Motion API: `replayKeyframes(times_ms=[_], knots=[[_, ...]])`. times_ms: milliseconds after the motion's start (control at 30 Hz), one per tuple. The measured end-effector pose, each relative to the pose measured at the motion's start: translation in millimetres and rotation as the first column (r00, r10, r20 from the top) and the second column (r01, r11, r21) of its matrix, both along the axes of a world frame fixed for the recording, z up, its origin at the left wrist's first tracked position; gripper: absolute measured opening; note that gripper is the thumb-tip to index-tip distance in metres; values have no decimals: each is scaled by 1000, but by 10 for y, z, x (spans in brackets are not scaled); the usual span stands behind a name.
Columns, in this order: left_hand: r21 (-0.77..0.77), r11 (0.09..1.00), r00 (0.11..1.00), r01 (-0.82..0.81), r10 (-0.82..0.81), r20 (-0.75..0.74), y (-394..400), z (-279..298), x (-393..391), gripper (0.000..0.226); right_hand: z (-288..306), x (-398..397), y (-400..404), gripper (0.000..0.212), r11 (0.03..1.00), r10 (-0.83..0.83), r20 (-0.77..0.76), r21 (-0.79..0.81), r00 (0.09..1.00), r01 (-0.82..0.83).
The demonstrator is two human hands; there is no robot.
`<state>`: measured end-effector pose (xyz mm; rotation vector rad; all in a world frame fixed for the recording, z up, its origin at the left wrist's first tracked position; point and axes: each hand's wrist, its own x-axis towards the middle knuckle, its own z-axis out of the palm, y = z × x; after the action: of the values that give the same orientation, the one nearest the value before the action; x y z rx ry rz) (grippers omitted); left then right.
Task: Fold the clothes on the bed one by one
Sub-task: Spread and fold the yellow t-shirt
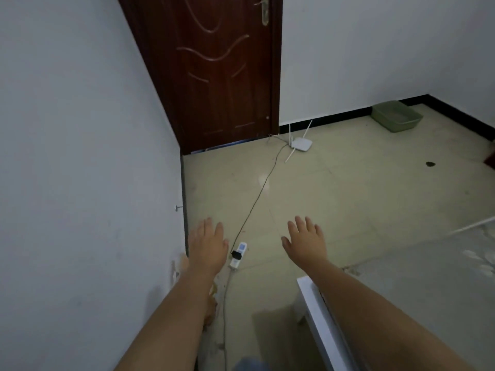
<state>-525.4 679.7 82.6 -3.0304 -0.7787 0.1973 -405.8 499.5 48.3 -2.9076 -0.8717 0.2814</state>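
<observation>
wall: a pale wall (80, 156) filled the left side.
left hand: the left hand (207, 246) reached forward palm down, fingers straight, grasping nothing.
power strip: a white power strip (238, 255) lay on the tiled floor (361, 188) between both hands.
door: a dark wooden door (222, 70) stood shut.
router: a white router (301, 143) sat near it.
right hand: the right hand (306, 241) was spread, released.
bed: the bed (428, 285) showed at lower right; clothes were out of view.
tray: a green tray (396, 116) sat in the far corner.

Bed (439, 279): pale patterned sheet, white frame, lower right; clothes out of view.
</observation>
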Motion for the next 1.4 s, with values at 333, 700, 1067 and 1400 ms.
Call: replayKeyframes(times_ms=[333,700,1067,1400], knots=[[-26,983,978,181,-183,-103,1306,-118,2287,53,-111,1941,1451,53,990,-124,52,79,991,120],[-157,711,716,686,-697,-31,253,-238,4942,56,-322,3454,502,53,785,-618,11,71,786,616],[-64,405,403,912,-914,-47,-1804,-130,7545,56,33,5289,-1497,49,537,-837,238,182,493,824],[69,94,91,993,-995,47,-4242,225,9500,53,462,6649,-3722,45,238,-933,331,278,139,931]])
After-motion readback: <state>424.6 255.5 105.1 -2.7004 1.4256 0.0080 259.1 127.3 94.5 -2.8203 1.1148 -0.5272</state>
